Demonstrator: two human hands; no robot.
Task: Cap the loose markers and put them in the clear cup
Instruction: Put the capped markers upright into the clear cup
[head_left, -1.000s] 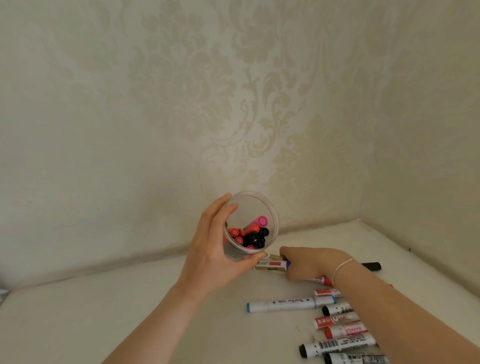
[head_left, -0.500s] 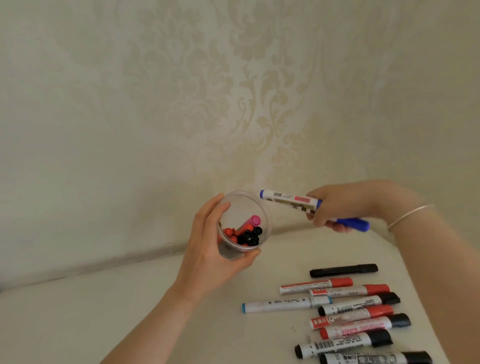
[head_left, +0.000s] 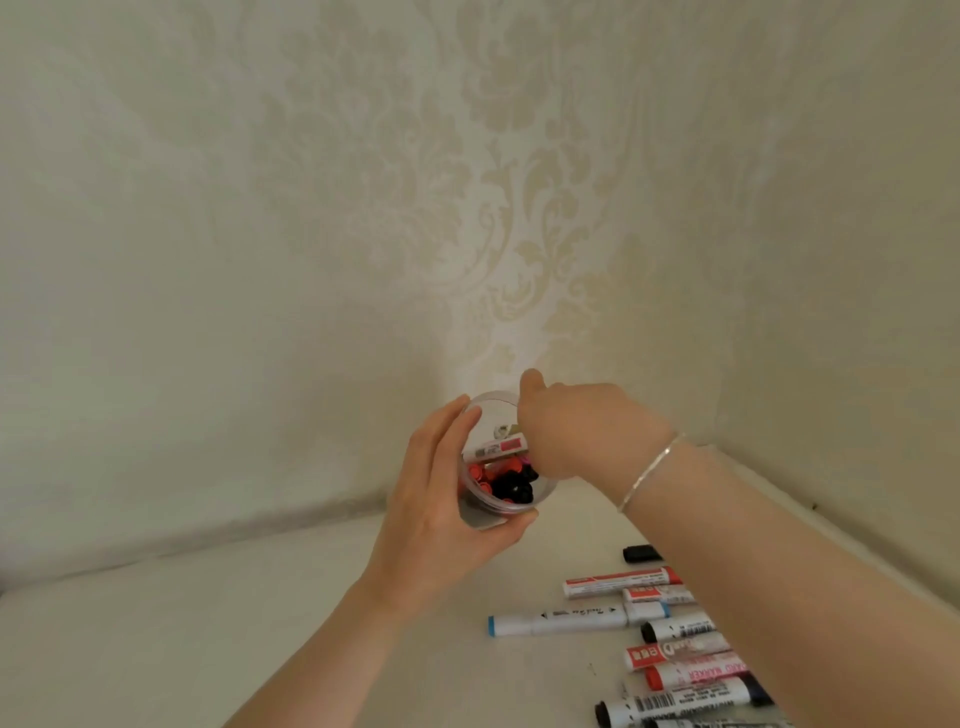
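My left hand (head_left: 441, 499) grips the clear cup (head_left: 480, 514), lifted off the table and tilted toward me. Red, pink and black marker ends show inside it. My right hand (head_left: 582, 431) is over the cup's mouth and holds a white marker with a red label (head_left: 496, 448), whose front end is inside the cup. The rest of that marker is hidden by the hand. Several capped markers lie in a row on the table at the lower right, among them a blue-ended one (head_left: 571, 619) and a red-capped one (head_left: 621, 581).
The white table (head_left: 208, 634) meets patterned wallpaper in a corner behind the cup. A black marker (head_left: 641, 553) lies apart near the right wall, partly hidden by my right forearm. A thin bracelet (head_left: 652, 470) is on my right wrist.
My right hand picked a blue-capped marker up from the table, carried it up and left, and now has its front end inside the cup. My left hand kept holding the cup.
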